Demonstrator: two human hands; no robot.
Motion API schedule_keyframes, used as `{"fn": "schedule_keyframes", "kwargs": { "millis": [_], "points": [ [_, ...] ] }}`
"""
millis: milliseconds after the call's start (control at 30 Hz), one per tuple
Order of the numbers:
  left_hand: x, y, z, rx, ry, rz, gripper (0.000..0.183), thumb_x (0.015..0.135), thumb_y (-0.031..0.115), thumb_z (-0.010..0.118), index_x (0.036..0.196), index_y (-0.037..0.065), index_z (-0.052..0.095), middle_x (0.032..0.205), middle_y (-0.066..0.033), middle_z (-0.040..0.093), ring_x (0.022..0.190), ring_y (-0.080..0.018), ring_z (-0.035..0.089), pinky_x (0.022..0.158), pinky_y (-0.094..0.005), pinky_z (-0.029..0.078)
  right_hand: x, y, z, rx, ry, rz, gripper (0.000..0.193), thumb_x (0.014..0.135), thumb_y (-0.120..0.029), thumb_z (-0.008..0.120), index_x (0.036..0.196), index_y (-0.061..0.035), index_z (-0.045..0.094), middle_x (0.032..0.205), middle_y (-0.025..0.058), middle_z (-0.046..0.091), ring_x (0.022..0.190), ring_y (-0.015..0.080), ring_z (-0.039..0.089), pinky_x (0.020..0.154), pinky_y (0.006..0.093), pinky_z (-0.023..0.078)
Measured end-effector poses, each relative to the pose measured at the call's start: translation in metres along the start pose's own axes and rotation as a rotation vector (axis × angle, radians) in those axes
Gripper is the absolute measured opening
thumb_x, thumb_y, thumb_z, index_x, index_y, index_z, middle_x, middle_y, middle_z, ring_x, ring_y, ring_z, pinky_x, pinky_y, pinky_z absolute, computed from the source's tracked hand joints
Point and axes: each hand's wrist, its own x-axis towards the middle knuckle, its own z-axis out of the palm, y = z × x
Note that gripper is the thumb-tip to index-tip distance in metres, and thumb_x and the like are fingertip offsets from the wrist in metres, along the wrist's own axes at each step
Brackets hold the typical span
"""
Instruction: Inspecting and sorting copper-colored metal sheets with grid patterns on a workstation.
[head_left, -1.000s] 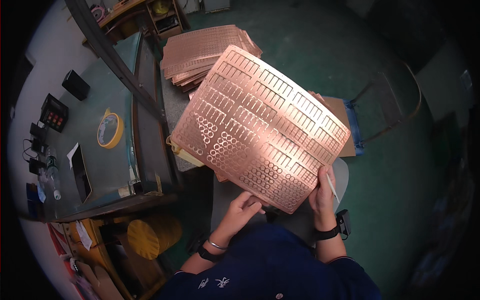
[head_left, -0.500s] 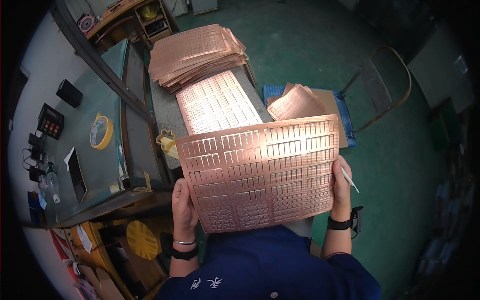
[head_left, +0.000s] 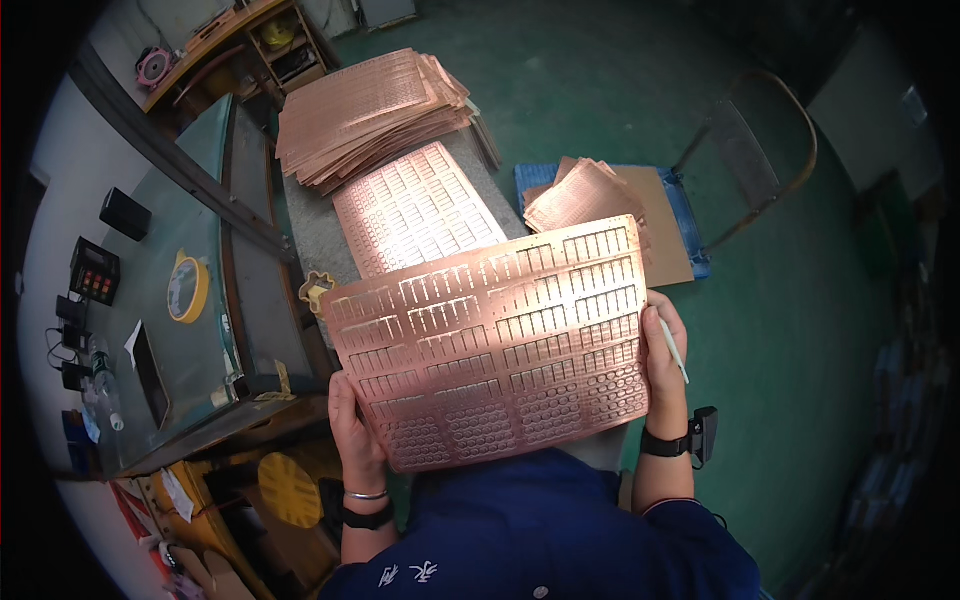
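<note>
A large copper-coloured sheet point(head_left: 500, 345), patterned with rows of slots and small round shapes, is held up in front of my body. My left hand point(head_left: 355, 425) is closed on its left edge near the lower corner. On the right edge, my right hand point(head_left: 665, 345) grips the sheet and also has a thin white pen-like stick point(head_left: 672, 350) between its fingers. Beyond the held sheet, another copper sheet point(head_left: 420, 205) lies flat and shiny on a grey surface point(head_left: 310, 215). Behind that rises an uneven stack of copper sheets point(head_left: 360, 105).
Right of the grey surface, a blue trolley point(head_left: 700, 240) carries cardboard and more copper sheets point(head_left: 580, 200). A glass-topped bench point(head_left: 200, 360) on the left holds a yellow tape roll point(head_left: 188, 287), a bottle point(head_left: 106, 385) and small black devices. A round yellow stool point(head_left: 290, 490) stands below it.
The held sheet and both hands have shifted slightly left in view, and the sheet tilts a little differently. The background has also shifted left. Both hands keep their hold.
</note>
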Motion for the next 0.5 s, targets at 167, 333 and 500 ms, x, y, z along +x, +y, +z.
{"fn": "schedule_keyframes", "kwargs": {
  "millis": [167, 333, 500],
  "points": [
    [0.008, -0.007, -0.006, -0.041, -0.126, -0.059, 0.028, 0.099, 0.027, 0.031, 0.103, 0.004, 0.047, 0.106, -0.0085, 0.056, 0.096, -0.0161, 0.056, 0.084, -0.0315, 0.048, 0.009, 0.010, -0.015, 0.099, 0.024, -0.007, 0.032, 0.094, -0.020, 0.049, 0.112, 0.0071, 0.050, 0.100, 0.0120, 0.061, 0.090, 0.0122, 0.058, 0.081, 0.0229, 0.045],
    [0.005, -0.001, 0.011, -0.047, -0.164, -0.106, 0.028, 0.098, 0.027, 0.038, 0.107, 0.002, 0.048, 0.105, -0.0090, 0.056, 0.095, -0.0137, 0.055, 0.084, -0.0283, 0.046, 0.020, 0.016, -0.022, 0.028, 0.046, -0.022, 0.035, 0.094, -0.024, 0.049, 0.110, 0.0065, 0.051, 0.100, 0.0123, 0.061, 0.091, 0.0133, 0.058, 0.081, 0.0243, 0.045],
    [0.007, 0.007, 0.017, 0.126, -0.126, 0.066, 0.020, 0.091, 0.013, 0.055, 0.106, 0.002, 0.049, 0.100, -0.0063, 0.058, 0.092, -0.0123, 0.056, 0.085, -0.0268, 0.045, 0.035, 0.017, -0.022, -0.057, 0.060, -0.063, 0.034, 0.093, -0.026, 0.049, 0.109, 0.0044, 0.052, 0.103, 0.0104, 0.059, 0.094, 0.0131, 0.056, 0.082, 0.0255, 0.044]
  ]
}}
